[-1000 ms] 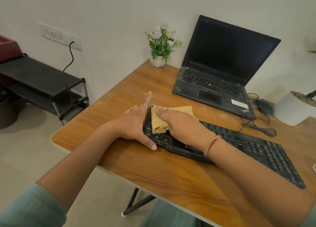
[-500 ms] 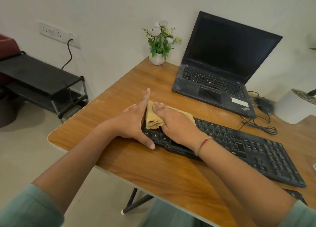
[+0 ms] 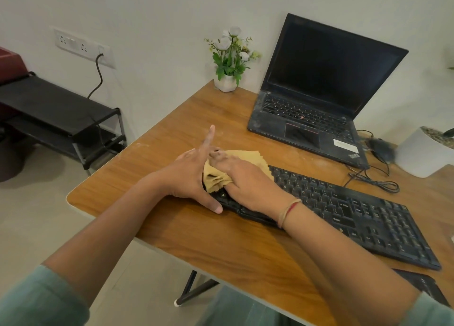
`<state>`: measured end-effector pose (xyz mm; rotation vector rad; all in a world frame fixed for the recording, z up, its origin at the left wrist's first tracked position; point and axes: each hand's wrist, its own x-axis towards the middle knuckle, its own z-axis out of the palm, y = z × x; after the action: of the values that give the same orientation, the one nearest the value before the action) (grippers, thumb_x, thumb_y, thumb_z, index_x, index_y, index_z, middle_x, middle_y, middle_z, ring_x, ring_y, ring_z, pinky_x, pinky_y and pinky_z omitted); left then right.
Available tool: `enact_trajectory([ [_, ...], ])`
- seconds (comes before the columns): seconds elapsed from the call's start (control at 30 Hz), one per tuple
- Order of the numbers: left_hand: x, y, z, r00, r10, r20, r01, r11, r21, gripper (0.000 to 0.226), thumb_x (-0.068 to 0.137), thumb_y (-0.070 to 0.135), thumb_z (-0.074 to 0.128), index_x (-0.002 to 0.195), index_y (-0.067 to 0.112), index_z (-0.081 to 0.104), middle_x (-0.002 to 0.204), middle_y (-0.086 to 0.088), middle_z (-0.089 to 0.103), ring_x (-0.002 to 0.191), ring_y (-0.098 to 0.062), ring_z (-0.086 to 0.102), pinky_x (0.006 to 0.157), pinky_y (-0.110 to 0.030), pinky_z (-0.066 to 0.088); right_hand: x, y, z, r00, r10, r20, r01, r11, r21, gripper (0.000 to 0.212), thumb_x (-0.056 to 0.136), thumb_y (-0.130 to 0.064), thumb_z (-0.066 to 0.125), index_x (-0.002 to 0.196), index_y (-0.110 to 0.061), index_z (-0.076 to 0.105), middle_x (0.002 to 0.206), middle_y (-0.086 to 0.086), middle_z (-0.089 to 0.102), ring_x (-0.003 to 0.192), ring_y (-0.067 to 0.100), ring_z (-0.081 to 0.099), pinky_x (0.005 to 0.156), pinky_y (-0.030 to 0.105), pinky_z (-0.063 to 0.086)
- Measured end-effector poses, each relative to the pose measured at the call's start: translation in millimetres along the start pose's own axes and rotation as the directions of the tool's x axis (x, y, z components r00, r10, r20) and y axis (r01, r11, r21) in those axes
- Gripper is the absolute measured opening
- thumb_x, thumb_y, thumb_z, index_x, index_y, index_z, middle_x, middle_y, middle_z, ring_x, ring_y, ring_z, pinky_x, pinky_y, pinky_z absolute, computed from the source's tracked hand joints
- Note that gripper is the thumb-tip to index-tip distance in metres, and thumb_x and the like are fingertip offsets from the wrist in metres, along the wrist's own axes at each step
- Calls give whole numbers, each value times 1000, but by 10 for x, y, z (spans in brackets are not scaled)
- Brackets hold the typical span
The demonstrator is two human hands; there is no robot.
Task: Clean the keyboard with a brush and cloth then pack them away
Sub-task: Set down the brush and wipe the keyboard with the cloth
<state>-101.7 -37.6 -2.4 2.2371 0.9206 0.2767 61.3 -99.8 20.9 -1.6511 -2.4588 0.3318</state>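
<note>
A black keyboard (image 3: 356, 212) lies slantwise on the wooden table (image 3: 152, 168). My right hand (image 3: 248, 183) presses a tan cloth (image 3: 248, 156) onto the keyboard's left end, and the cloth bunches up between its thumb and fingers. At that same end my left hand (image 3: 191, 178) braces the keyboard, with its thumb laid along the front edge and its index finger pointing up. The left corner keys are hidden under cloth and hands. No brush is in view.
An open black laptop (image 3: 317, 109) stands behind the keyboard, with a small flower pot (image 3: 227, 81) to its left. A mouse (image 3: 380, 150), a coiled cable (image 3: 375, 182) and a white planter (image 3: 422, 155) sit at the right. A black shelf (image 3: 61, 114) stands left of the table.
My right hand has slid the cloth leftward to the keyboard's far left corner, bunching it more. My left hand stays at the end, its index finger raised higher.
</note>
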Motion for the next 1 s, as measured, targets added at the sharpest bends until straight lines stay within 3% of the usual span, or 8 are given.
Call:
enact_trajectory([
  [0.13, 9, -1, -7, 1000, -7, 4, 7, 1000, -2, 159, 42, 58, 87, 136, 39, -39, 159, 2, 16, 145, -22, 12, 118, -40, 7, -234, 157, -70, 999, -22, 42, 24, 999, -33, 59, 88, -3, 43, 145, -15, 38, 152, -1, 34, 141, 11, 28, 115, 28, 24],
  [0.27, 8, -15, -5, 1000, -12, 2, 12, 1000, 9, 157, 44, 58, 88, 134, 45, -39, 159, 3, 14, 144, -23, 14, 117, -40, 9, -165, 248, -95, 993, 113, -40, -116, 989, -89, 55, 96, -10, 38, 149, -14, 25, 156, 1, 21, 144, 13, 20, 117, 24, 13],
  [0.33, 11, -19, -2, 1000, -11, 9, 11, 1000, 5, 157, 40, 64, 86, 131, 48, -40, 160, 0, 11, 145, -24, 11, 118, -41, 7, -47, 115, -43, 996, 76, -36, -77, 996, -41, 57, 94, -7, 39, 149, -13, 25, 157, 2, 21, 145, 14, 18, 116, 22, 8],
  [0.5, 16, -16, 0, 1000, 0, 5, 0, 1000, 14, 159, 35, 69, 82, 134, 43, -39, 159, 0, 16, 145, -22, 14, 117, -38, 10, -198, 119, -33, 995, -67, 71, 66, 998, 21, 57, 90, -3, 44, 145, -15, 37, 152, 0, 34, 141, 11, 28, 117, 25, 18],
  [0.6, 15, -14, -6, 1000, -8, -8, 8, 1000, 11, 157, 43, 60, 88, 139, 41, -34, 157, 2, 18, 143, -22, 17, 116, -38, 11, -258, 312, -114, 999, 43, 33, -40, 996, -76, 61, 90, -2, 43, 148, -17, 31, 154, -3, 29, 142, 8, 24, 117, 28, 21],
  [0.67, 14, -16, -10, 1000, -17, 0, 17, 1000, 10, 156, 44, 58, 89, 139, 42, -34, 158, 2, 15, 143, -23, 16, 116, -38, 11, -194, 285, -88, 994, 107, -12, -107, 989, -97, 63, 92, -3, 40, 150, -18, 20, 157, -2, 18, 145, 10, 16, 119, 26, 11],
  [0.87, 32, -13, -10, 1000, -13, 8, 13, 1000, 7, 159, 32, 71, 80, 138, 42, -35, 158, 2, 18, 144, -22, 17, 118, -41, 12, -341, 69, -3, 988, -108, 112, 112, 993, -32, 51, 100, -14, 36, 149, -17, 25, 157, -2, 21, 145, 10, 14, 119, 27, 8],
  [1.0, 19, -23, -13, 1000, -16, 5, 16, 1000, 7, 155, 41, 63, 86, 139, 44, -32, 157, 6, 17, 143, -21, 17, 116, -38, 11, -403, 298, -100, 992, 118, 44, -112, 988, -106, 59, 97, -8, 33, 151, -20, 13, 158, -6, 8, 146, 10, 9, 120, 30, 8],
])
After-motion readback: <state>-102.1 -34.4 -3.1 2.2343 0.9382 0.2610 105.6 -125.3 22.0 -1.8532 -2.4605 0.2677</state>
